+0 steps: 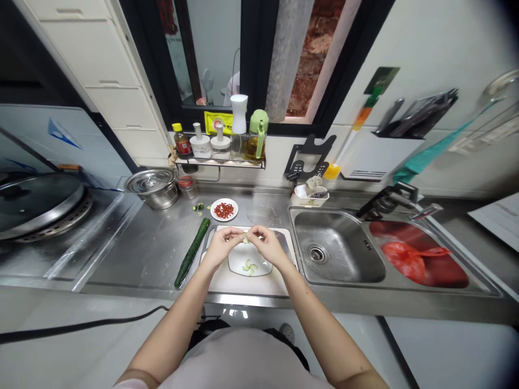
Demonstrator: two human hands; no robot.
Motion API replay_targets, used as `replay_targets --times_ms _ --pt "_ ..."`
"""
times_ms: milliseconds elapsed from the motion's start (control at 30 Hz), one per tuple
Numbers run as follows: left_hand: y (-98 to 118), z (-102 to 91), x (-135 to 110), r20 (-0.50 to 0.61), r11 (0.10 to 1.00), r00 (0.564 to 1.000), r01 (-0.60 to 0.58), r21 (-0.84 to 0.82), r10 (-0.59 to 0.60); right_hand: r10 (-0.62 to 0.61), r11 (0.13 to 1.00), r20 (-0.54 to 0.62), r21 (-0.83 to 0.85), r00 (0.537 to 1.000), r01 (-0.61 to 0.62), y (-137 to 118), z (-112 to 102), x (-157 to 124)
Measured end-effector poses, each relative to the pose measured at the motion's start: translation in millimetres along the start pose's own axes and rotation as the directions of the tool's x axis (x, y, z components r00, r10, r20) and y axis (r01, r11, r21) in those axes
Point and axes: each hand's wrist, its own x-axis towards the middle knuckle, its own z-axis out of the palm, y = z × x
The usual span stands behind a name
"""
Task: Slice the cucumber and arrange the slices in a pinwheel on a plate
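My left hand (pixel 225 241) and my right hand (pixel 265 244) meet above a white plate (pixel 237 268), fingertips pinched together. Between them is a small pale-green cucumber slice (pixel 245 238), mostly covered by the fingers. Several curved cucumber slices (pixel 250 267) lie fanned out on the plate. Under the plate is a light cutting board (pixel 227 284). A long dark-green cucumber (pixel 192 253) lies on the steel counter, left of the board. Behind the board, a small white dish (pixel 224 218) carries chopped red pieces, with a few green cucumber scraps (pixel 198 207) beside it.
To the right is a double steel sink (pixel 340 246) with a red plastic bag (pixel 405 260) in its far basin. A lidded pot (pixel 154 187) and a glass jar (pixel 187 187) stand back left. Above, a rack (pixel 221 161) holds seasoning bottles. A covered pan (pixel 36 202) is far left.
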Motion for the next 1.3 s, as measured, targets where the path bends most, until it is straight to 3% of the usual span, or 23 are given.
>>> replay_targets --times_ms 300,533,633,867,1033,1300 --pt "14.9 0.9 -6.2 0.071 0.919 0.983 -0.186 0.349 0.172 0.017 0.999 0.04 0.042 0.999 -0.019 -4.6 -2.0 -0.2" --pt "25.2 2.3 -13.3 0.135 0.689 0.953 -0.291 0.664 0.272 0.196 0.963 0.108 0.165 0.975 -0.212 -13.0 -1.7 -0.9" --pt "24.6 2.1 -14.4 0.129 0.655 0.951 -0.288 0.698 0.281 0.241 0.946 0.123 0.192 0.963 -0.261 -16.4 -0.9 -1.3" --pt "22.8 1.2 -12.8 0.141 0.674 0.95 -0.297 0.676 0.277 0.286 0.933 0.112 0.195 0.952 -0.304 -19.4 -1.4 -1.5" --pt "25.8 1.9 -15.9 0.175 0.593 0.942 -0.318 0.74 0.287 0.348 0.896 0.136 0.244 0.927 -0.372 -17.6 0.5 0.1" --pt "25.0 1.4 -17.9 0.249 0.446 0.881 -0.426 0.787 0.403 0.422 0.8 0.215 0.367 0.88 -0.474 -12.6 3.1 3.7"
